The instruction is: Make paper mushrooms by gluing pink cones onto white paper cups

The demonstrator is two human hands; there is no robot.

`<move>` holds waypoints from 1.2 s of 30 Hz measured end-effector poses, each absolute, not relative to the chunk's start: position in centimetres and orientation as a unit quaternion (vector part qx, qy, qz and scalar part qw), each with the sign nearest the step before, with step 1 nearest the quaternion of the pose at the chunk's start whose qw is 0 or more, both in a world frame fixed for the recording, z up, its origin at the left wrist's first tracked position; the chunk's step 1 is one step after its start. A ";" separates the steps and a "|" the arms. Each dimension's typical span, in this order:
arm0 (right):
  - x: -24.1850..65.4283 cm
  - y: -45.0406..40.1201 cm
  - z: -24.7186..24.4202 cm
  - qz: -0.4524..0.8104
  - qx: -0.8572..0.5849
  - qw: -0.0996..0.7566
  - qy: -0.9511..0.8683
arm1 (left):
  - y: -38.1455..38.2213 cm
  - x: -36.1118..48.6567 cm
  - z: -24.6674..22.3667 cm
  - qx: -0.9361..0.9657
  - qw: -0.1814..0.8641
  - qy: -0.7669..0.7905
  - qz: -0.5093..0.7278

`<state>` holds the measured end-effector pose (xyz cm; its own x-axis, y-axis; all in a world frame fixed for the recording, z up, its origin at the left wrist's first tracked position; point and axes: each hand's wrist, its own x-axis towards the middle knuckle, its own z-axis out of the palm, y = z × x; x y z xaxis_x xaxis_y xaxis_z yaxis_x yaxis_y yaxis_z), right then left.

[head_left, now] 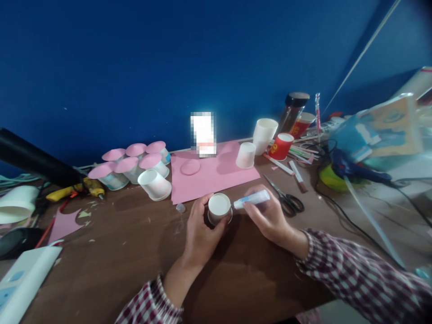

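Note:
My left hand (204,229) is wrapped round an upside-down white paper cup (219,206) on the table, its round base facing up. In my right hand (268,216) is a glue stick (251,199), its uncapped tip close to the right edge of the cup's base; I cannot tell whether they touch. A small translucent cap (181,207) lies left of my left hand. Behind the cup a pink circle (191,167) rests on pink paper sheets (216,180). Several upturned cups at the back left carry pink paper discs (104,170) on top.
A bare white cup (154,184) stands before the disc-topped ones. Scissors (286,198) lie beyond my right hand, near a red cup (281,146) and stacked white cups (265,135). A blue glue gun (357,168) with a cord is at right, a yellow one (74,189) at left.

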<state>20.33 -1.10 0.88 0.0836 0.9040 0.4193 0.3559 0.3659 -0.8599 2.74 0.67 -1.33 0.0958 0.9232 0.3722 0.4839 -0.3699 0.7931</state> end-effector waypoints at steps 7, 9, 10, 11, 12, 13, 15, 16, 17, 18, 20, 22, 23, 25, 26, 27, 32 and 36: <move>20.4 -0.9 0.7 0.243 -0.519 0.533 -0.623 | 0.5 2.8 -1.1 0.690 0.248 0.520 0.439; 20.4 -0.9 0.6 0.240 -0.515 0.545 -0.616 | 0.5 2.8 -1.1 0.684 0.250 0.527 0.438; 20.4 -0.9 0.5 0.236 -0.514 0.551 -0.614 | 0.5 2.8 -1.1 0.682 0.249 0.530 0.438; 20.4 -1.0 0.5 0.233 -0.513 0.555 -0.612 | 0.6 2.8 -1.2 0.680 0.248 0.533 0.438; 20.4 -1.1 0.4 0.231 -0.510 0.556 -0.614 | 0.6 2.8 -1.2 0.679 0.248 0.535 0.438; 20.4 -1.3 0.4 0.234 -0.507 0.552 -0.619 | 0.6 2.9 -1.2 0.677 0.248 0.538 0.437; 20.4 -1.6 0.3 0.246 -0.498 0.536 -0.636 | 0.6 2.9 -1.2 0.671 0.254 0.543 0.436; 20.4 -1.7 0.3 0.244 -0.493 0.526 -0.649 | 0.6 3.0 -1.1 0.668 0.257 0.545 0.436; 20.5 -1.8 0.3 0.232 -0.489 0.516 -0.663 | 0.6 3.0 -1.1 0.665 0.260 0.547 0.437; 20.5 -1.9 0.3 0.212 -0.484 0.509 -0.680 | 0.6 3.0 -1.1 0.664 0.263 0.547 0.437; 20.7 -1.9 0.3 0.157 -0.467 0.497 -0.714 | 0.5 3.0 -1.0 0.663 0.269 0.544 0.438; 20.8 -1.8 0.3 0.113 -0.440 0.479 -0.752 | 0.5 2.9 -1.0 0.664 0.273 0.540 0.439; 20.9 -1.7 0.3 0.097 -0.425 0.466 -0.770 | 0.5 2.9 -1.0 0.664 0.274 0.539 0.439; 21.0 -1.7 0.4 0.069 -0.407 0.450 -0.792 | 0.5 2.8 -1.0 0.664 0.272 0.541 0.439; 21.1 -1.7 0.4 0.059 -0.410 0.453 -0.790 | 0.5 2.8 -1.0 0.665 0.268 0.541 0.439; 21.1 -1.7 0.5 0.058 -0.423 0.464 -0.776 | 0.6 2.8 -1.0 0.667 0.265 0.541 0.439; 21.7 -0.3 0.5 0.160 -0.534 0.534 -0.636 | 0.5 2.6 -1.1 0.683 0.251 0.527 0.440; 23.8 1.7 -0.1 0.227 -0.571 0.519 -0.595 | 0.6 2.4 -1.4 0.698 0.229 0.507 0.451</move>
